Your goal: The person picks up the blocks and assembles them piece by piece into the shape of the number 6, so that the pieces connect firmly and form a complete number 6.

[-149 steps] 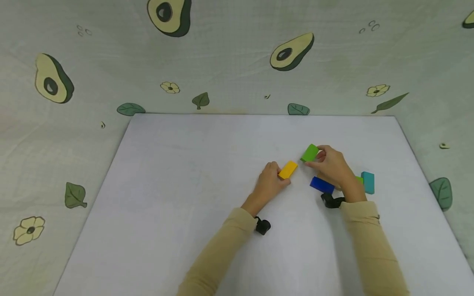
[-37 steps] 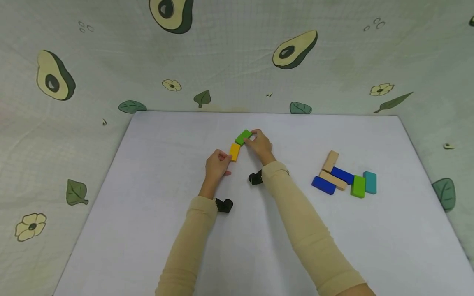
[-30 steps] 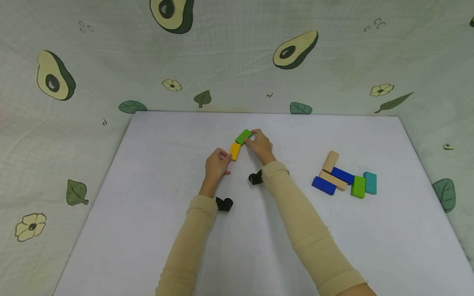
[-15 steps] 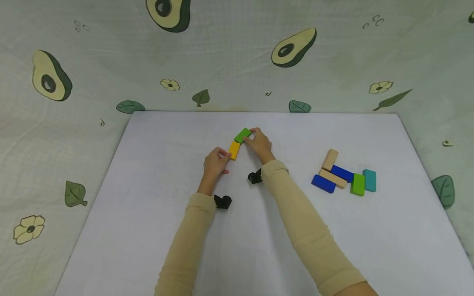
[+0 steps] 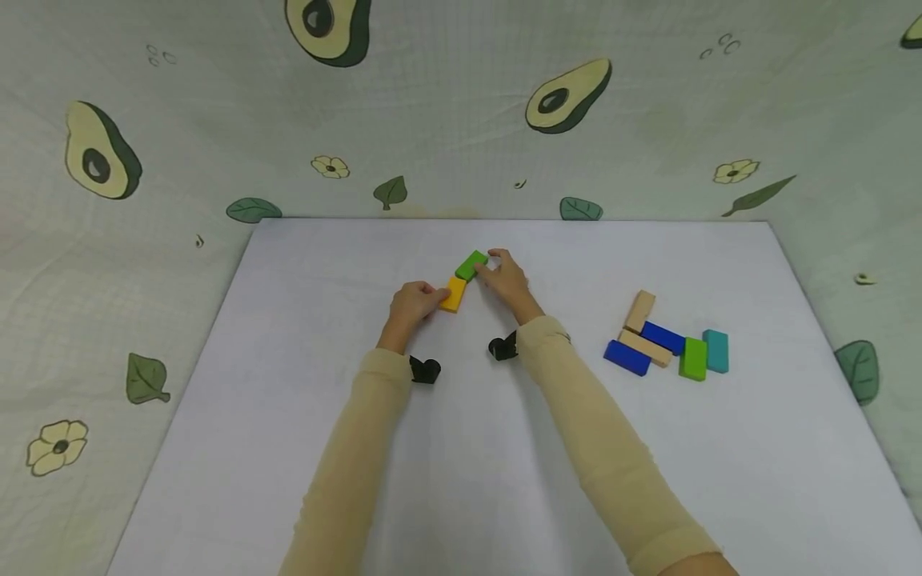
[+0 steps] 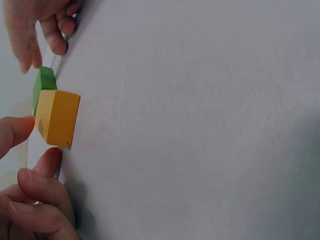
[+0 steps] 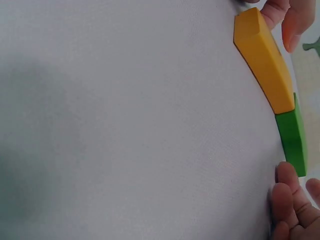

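Note:
A yellow block (image 5: 454, 295) and a green block (image 5: 471, 266) lie on the white tabletop, meeting end to end at a slight angle. My left hand (image 5: 415, 305) is at the near left end of the yellow one, fingertips at its edges without a clear grip. In the left wrist view, the thumb (image 6: 17, 132) is against or very near a corner of it. At the far right end of the green block is my right hand (image 5: 508, 284), its thumb and fingers spread apart. One of its fingertips (image 7: 286, 172) touches or nearly touches that block in the right wrist view.
To the right lies a cluster: two blue blocks (image 5: 627, 358), two plain wooden blocks (image 5: 646, 349), another green block (image 5: 693, 358) and a teal block (image 5: 716, 351). Avocado-patterned cloth (image 5: 446, 120) rises behind the table. A black wrist camera (image 5: 425, 370) hangs at the left cuff.
Both hands have brought the yellow and green blocks leftward from beside the cluster and joined their ends. Lately my left hand has shifted forward along the yellow block; the fingers of both hands have loosened.

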`<action>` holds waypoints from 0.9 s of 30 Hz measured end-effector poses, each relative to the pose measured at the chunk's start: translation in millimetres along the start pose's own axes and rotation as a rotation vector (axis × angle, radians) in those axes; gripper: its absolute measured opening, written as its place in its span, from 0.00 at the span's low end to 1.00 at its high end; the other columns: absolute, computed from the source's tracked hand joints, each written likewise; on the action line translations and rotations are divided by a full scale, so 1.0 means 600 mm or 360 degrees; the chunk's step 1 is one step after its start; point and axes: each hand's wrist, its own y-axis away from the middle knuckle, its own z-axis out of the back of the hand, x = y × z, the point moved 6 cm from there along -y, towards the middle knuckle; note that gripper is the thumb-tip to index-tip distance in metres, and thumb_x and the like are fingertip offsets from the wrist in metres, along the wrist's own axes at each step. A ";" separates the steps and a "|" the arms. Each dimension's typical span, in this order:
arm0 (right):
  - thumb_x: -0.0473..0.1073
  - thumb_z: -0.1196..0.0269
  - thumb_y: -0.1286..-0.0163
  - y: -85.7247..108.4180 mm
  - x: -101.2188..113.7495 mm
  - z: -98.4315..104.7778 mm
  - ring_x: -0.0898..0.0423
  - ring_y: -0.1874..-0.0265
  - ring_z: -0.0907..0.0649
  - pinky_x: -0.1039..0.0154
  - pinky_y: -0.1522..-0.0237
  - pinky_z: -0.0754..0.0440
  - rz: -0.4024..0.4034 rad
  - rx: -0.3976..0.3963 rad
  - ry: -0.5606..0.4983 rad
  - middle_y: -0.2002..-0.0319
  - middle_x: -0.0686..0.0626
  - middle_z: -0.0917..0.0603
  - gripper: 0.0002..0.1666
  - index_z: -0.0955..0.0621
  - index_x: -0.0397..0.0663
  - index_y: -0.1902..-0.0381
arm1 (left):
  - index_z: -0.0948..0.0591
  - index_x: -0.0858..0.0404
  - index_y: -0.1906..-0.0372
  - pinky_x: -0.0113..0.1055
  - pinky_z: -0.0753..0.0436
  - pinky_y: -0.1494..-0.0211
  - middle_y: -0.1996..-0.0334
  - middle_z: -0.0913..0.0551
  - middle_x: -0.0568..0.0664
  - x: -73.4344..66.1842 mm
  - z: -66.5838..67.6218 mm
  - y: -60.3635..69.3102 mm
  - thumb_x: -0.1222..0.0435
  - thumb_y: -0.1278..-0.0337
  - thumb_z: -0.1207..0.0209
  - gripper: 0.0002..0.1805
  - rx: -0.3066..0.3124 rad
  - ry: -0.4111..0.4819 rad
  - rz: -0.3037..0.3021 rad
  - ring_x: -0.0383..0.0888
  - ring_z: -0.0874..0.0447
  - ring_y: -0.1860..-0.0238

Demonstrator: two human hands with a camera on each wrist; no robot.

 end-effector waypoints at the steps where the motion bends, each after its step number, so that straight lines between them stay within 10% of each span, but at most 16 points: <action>1: 0.54 0.48 0.32 0.003 -0.002 0.001 0.55 0.69 0.27 0.64 0.62 0.31 0.0010 0.0015 -0.0047 0.66 0.45 0.22 0.33 0.39 0.49 0.33 | 0.22 0.59 0.59 0.29 0.32 0.76 0.81 0.26 0.48 0.002 0.000 -0.004 0.45 0.44 0.44 0.21 0.0021 0.0007 0.0020 0.40 0.31 0.80; 18: 0.49 0.46 0.30 0.210 -0.022 0.128 0.47 0.50 0.24 0.51 0.46 0.28 0.0419 -0.0125 -0.0123 0.51 0.40 0.22 0.30 0.37 0.44 0.35 | 0.21 0.63 0.59 0.33 0.32 0.63 0.63 0.22 0.51 -0.008 0.003 -0.007 0.50 0.43 0.44 0.20 0.0085 -0.0077 -0.0153 0.45 0.29 0.63; 27: 0.48 0.45 0.31 0.285 -0.089 0.183 0.48 0.50 0.24 0.50 0.46 0.29 0.0420 -0.0307 0.0024 0.49 0.39 0.23 0.27 0.32 0.39 0.39 | 0.21 0.65 0.63 0.28 0.31 0.71 0.75 0.25 0.49 -0.015 -0.003 -0.011 0.54 0.42 0.44 0.16 0.0069 -0.0103 -0.0203 0.41 0.29 0.73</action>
